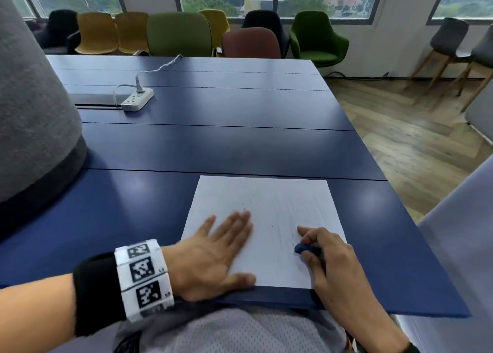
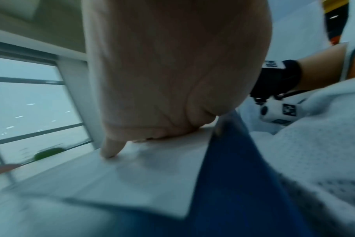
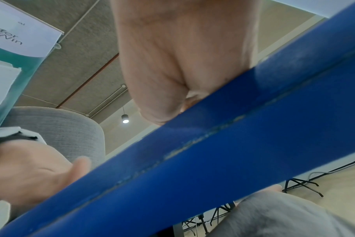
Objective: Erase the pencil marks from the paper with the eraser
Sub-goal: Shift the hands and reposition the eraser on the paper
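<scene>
A white sheet of paper (image 1: 269, 206) lies near the front edge of the blue table (image 1: 213, 144), with faint grey streaks and dark crumbs on it. My left hand (image 1: 213, 248) lies flat on the sheet's left part, fingers straight. My right hand (image 1: 325, 256) pinches a dark blue eraser (image 1: 306, 249) between thumb and fingers, with the eraser's tip down on the paper's lower right part. In the left wrist view the palm (image 2: 172, 72) presses on the paper (image 2: 148, 176). The right wrist view shows only the heel of the right hand (image 3: 182, 56) above the table edge (image 3: 213, 152); the eraser is hidden there.
A white power strip (image 1: 137, 99) with a plugged cable sits far back left on the table. A grey padded partition (image 1: 32, 112) rises at the left. Several coloured chairs (image 1: 178, 35) line the window. The table's right edge (image 1: 386, 192) drops to a wooden floor.
</scene>
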The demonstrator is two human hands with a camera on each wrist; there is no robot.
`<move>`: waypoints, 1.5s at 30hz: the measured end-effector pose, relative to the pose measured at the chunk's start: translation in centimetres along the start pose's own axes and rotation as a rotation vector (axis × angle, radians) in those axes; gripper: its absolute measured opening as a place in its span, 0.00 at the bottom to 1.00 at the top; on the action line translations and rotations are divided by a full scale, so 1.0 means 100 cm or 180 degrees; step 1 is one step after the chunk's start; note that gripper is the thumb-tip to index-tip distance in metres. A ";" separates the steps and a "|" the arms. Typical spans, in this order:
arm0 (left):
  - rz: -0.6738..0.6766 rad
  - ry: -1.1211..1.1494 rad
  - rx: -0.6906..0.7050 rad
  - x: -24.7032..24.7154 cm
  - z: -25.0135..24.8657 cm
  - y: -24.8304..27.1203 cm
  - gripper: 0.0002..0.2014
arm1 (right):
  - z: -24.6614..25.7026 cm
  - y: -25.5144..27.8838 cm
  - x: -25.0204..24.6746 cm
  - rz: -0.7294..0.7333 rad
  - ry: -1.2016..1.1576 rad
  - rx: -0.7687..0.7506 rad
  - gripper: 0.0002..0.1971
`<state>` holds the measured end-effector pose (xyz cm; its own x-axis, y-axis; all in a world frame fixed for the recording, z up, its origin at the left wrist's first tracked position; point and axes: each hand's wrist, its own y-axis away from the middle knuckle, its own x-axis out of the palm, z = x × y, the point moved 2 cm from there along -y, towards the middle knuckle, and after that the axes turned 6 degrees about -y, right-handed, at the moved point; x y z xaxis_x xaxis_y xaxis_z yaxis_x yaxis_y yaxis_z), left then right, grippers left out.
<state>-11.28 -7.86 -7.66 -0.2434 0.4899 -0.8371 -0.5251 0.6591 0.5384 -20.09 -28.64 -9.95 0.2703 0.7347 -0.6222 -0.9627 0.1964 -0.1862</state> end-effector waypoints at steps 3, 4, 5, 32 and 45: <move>-0.0003 0.0260 -0.0545 0.000 0.026 0.002 0.61 | 0.000 0.000 0.000 0.0030 -0.0017 0.0007 0.19; -0.0057 0.0181 -0.0500 0.000 0.024 0.002 0.60 | 0.001 0.000 0.000 0.0057 -0.0018 0.0005 0.18; -0.0120 0.0035 -0.0303 0.000 0.015 0.003 0.57 | 0.001 0.000 -0.001 0.0080 -0.0018 0.0005 0.19; 0.0122 0.0293 -0.0655 -0.022 0.023 -0.020 0.54 | -0.004 -0.001 -0.019 0.0207 -0.0708 0.0164 0.10; 0.0054 -0.0011 -0.0635 -0.034 0.031 -0.043 0.46 | -0.007 -0.002 -0.016 0.0189 -0.0608 0.0144 0.10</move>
<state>-5.65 -10.60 -6.79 -0.2510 0.5021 -0.8276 -0.6722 0.5247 0.5223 -20.29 -30.33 -9.39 0.2094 0.8548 -0.4748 -0.9777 0.1748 -0.1164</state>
